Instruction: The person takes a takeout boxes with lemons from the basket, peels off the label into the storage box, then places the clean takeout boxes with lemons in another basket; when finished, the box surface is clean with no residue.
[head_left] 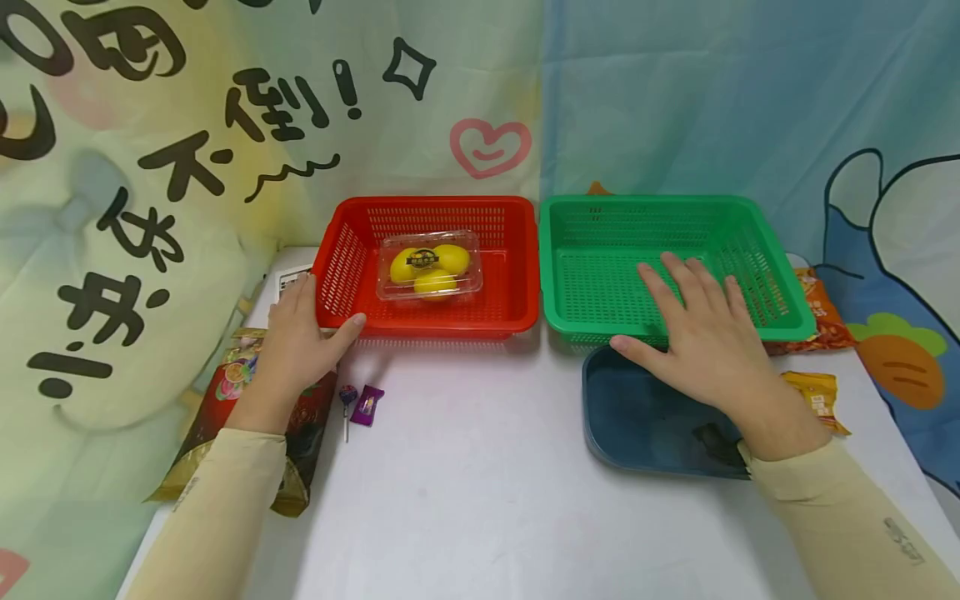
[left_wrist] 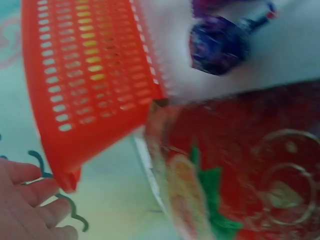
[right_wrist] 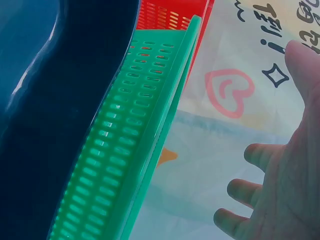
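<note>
At eleven o'clock a red basket (head_left: 504, 293) sits just beside a green basket (head_left: 600, 287) at one, seemingly for easy reach, the relaxed left hand (head_left: 295, 350) and spread right hand (head_left: 701, 354) near them, both empty.

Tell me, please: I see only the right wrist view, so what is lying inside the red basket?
Observer: The red basket holds a clear plastic box with three yellow things in it.
Operator: Thank you. And what is at the near left corner of this basket?
Observer: The left hand is there; whether it touches the basket, I cannot tell.
Operator: Is something small lying nearby?
Observer: Yes, a lollipop and a purple-wrapped sweet lie side by side on the white table.
</note>
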